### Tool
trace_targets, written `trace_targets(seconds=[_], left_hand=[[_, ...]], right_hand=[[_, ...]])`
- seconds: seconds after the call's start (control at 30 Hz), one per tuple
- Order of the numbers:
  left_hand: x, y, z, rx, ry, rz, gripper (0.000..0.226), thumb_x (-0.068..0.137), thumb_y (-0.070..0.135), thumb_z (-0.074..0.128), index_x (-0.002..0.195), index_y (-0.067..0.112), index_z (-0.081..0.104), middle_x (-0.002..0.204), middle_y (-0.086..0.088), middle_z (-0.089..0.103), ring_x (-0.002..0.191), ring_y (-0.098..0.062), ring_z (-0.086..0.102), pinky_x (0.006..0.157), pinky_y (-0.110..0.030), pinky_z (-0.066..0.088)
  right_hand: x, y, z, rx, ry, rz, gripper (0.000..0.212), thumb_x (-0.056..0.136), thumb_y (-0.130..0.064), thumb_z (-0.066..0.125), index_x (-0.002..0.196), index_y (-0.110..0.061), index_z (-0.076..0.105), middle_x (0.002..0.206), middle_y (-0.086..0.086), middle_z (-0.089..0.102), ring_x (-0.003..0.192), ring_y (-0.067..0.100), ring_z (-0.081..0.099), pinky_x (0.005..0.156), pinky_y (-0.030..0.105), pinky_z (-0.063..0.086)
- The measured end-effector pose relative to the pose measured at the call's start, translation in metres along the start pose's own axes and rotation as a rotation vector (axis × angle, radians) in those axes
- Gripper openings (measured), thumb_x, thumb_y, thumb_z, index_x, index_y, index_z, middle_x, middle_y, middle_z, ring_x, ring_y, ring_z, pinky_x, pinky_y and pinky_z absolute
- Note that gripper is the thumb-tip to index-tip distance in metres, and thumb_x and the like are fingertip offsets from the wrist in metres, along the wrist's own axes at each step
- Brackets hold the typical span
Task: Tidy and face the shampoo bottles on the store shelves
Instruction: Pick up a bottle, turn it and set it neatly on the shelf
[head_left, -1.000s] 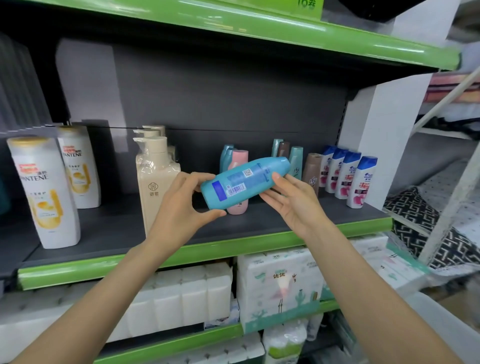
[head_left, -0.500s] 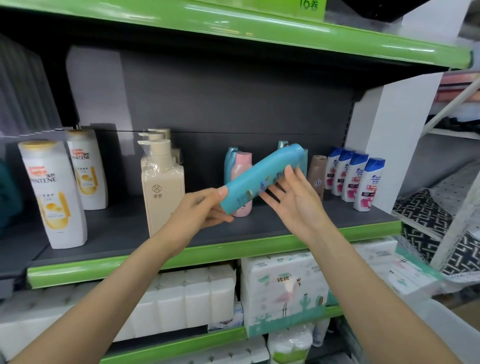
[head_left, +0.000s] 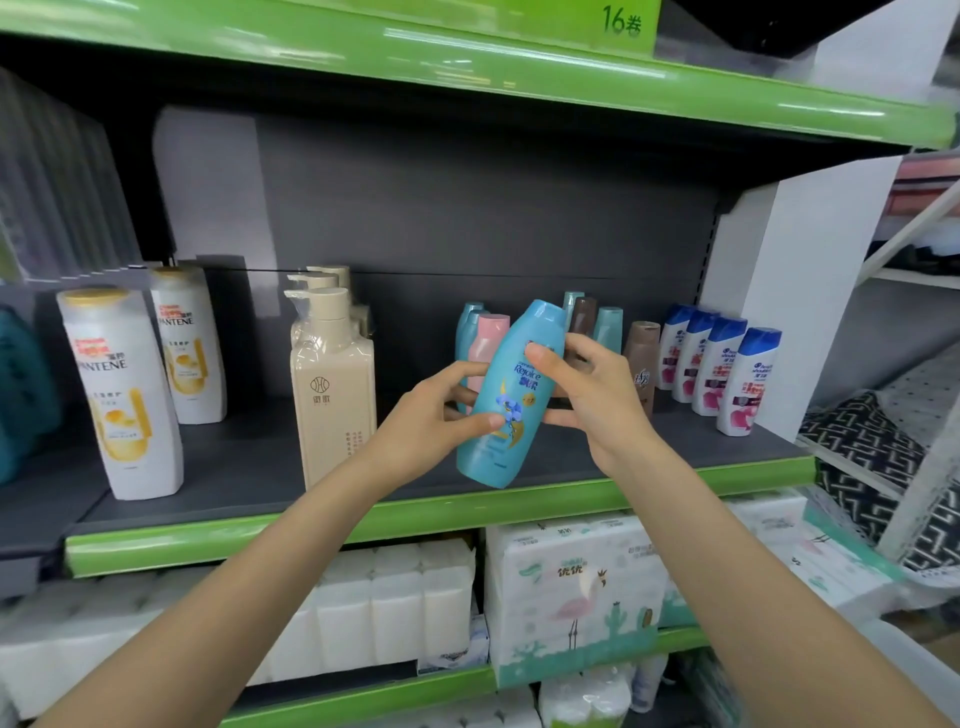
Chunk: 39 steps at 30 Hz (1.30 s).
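Observation:
A teal Rejoice shampoo bottle is held nearly upright, cap up and tilted right, its front label facing me, just above the front of the dark shelf. My left hand grips its lower part with thumb on the label. My right hand grips its upper part, thumb across the front. Behind it stand a pink bottle, teal bottles and brown bottles.
Two white Pantene bottles stand at the left and beige pump bottles in the middle. Several white Head & Shoulders bottles line the right end beside a white divider. Tissue packs fill the shelf below.
The teal bottle has swung from lying nearly level, barcode side towards me, to almost upright with its front label showing. Both hands shifted their hold on it.

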<state>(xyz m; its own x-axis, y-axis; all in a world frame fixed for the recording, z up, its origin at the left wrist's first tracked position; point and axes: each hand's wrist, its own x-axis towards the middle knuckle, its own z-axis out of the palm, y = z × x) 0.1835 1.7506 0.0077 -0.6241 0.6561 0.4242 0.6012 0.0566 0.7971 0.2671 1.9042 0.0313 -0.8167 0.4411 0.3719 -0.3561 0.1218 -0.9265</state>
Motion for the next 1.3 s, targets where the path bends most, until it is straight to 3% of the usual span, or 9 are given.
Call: trace_targets(seconds=[0.1, 0.17, 0.33, 0.47, 0.67, 0.93, 1.13, 1.23, 1.3], left_hand=[[0.008, -0.003, 0.002, 0.047, 0.005, -0.007, 0.040, 0.081, 0.021, 0.071, 0.109, 0.041, 0.052, 0.101, -0.001, 0.067, 0.088, -0.013, 0.067, 0.087, -0.036, 0.054], [0.014, -0.003, 0.001, 0.062, 0.048, 0.029, 0.039, 0.083, 0.018, 0.069, 0.114, 0.034, 0.052, 0.103, -0.001, 0.065, 0.086, -0.006, 0.066, 0.080, -0.025, 0.055], [0.034, -0.008, -0.008, 0.138, 0.161, 0.094, 0.039, 0.084, 0.015, 0.067, 0.119, 0.027, 0.053, 0.099, 0.001, 0.065, 0.085, -0.005, 0.063, 0.071, -0.008, 0.049], [0.047, -0.020, -0.007, 0.202, 0.174, 0.082, 0.045, 0.084, 0.016, 0.067, 0.124, 0.024, 0.050, 0.096, 0.002, 0.063, 0.083, -0.005, 0.061, 0.065, -0.002, 0.045], [0.059, -0.031, -0.002, 0.223, 0.168, 0.052, 0.044, 0.084, 0.014, 0.067, 0.124, 0.023, 0.050, 0.092, 0.004, 0.059, 0.076, 0.000, 0.057, 0.060, -0.003, 0.044], [0.068, -0.044, 0.009, 0.222, 0.139, 0.024, 0.043, 0.083, 0.015, 0.067, 0.122, 0.025, 0.051, 0.093, 0.002, 0.060, 0.073, -0.001, 0.059, 0.061, -0.005, 0.043], [0.071, -0.047, 0.003, 0.223, 0.106, -0.022, 0.039, 0.087, 0.018, 0.063, 0.123, 0.025, 0.050, 0.100, 0.001, 0.062, 0.081, -0.006, 0.062, 0.066, -0.010, 0.045], [0.082, -0.045, -0.006, 0.195, 0.221, -0.019, 0.027, 0.090, 0.013, 0.056, 0.116, 0.019, 0.056, 0.104, -0.004, 0.064, 0.092, -0.015, 0.063, 0.077, -0.020, 0.049], [0.096, -0.041, -0.011, 0.224, 0.311, 0.007, 0.025, 0.091, 0.010, 0.053, 0.115, 0.013, 0.058, 0.107, -0.005, 0.064, 0.093, -0.015, 0.061, 0.078, -0.015, 0.046]], right_hand=[[0.006, 0.002, 0.000, -0.053, -0.037, -0.024, 0.029, 0.084, -0.018, 0.069, 0.111, -0.011, 0.063, 0.095, 0.005, 0.072, 0.084, 0.014, 0.071, 0.063, 0.030, 0.059], [0.010, 0.005, 0.002, -0.098, -0.074, -0.045, 0.029, 0.084, -0.015, 0.069, 0.113, -0.012, 0.065, 0.095, 0.004, 0.072, 0.081, 0.010, 0.071, 0.064, 0.029, 0.059], [0.030, 0.022, 0.006, -0.252, -0.128, -0.080, 0.030, 0.083, -0.018, 0.070, 0.112, -0.023, 0.067, 0.102, 0.000, 0.072, 0.094, 0.016, 0.069, 0.082, 0.044, 0.057], [0.047, 0.037, 0.007, -0.271, -0.161, -0.087, 0.030, 0.084, -0.017, 0.069, 0.111, -0.030, 0.065, 0.104, -0.001, 0.072, 0.095, 0.016, 0.069, 0.085, 0.044, 0.056], [0.060, 0.051, 0.005, -0.240, -0.187, -0.032, 0.037, 0.086, -0.011, 0.065, 0.123, -0.017, 0.061, 0.104, -0.001, 0.070, 0.092, 0.010, 0.068, 0.077, 0.030, 0.058], [0.066, 0.067, -0.003, -0.195, -0.176, 0.005, 0.034, 0.087, -0.010, 0.064, 0.120, -0.020, 0.062, 0.104, -0.003, 0.070, 0.089, 0.007, 0.068, 0.069, 0.021, 0.055], [0.073, 0.066, -0.008, -0.259, -0.187, 0.007, 0.033, 0.084, -0.014, 0.068, 0.115, -0.023, 0.061, 0.108, 0.000, 0.069, 0.100, 0.013, 0.065, 0.085, 0.032, 0.054], [0.080, 0.056, -0.011, -0.266, -0.163, -0.039, 0.033, 0.085, -0.018, 0.068, 0.116, -0.025, 0.061, 0.110, -0.001, 0.067, 0.102, 0.010, 0.064, 0.087, 0.030, 0.052], [0.086, 0.048, -0.012, -0.282, -0.146, -0.091, 0.025, 0.085, -0.018, 0.068, 0.106, -0.030, 0.063, 0.107, -0.003, 0.068, 0.102, 0.010, 0.064, 0.090, 0.032, 0.052]])
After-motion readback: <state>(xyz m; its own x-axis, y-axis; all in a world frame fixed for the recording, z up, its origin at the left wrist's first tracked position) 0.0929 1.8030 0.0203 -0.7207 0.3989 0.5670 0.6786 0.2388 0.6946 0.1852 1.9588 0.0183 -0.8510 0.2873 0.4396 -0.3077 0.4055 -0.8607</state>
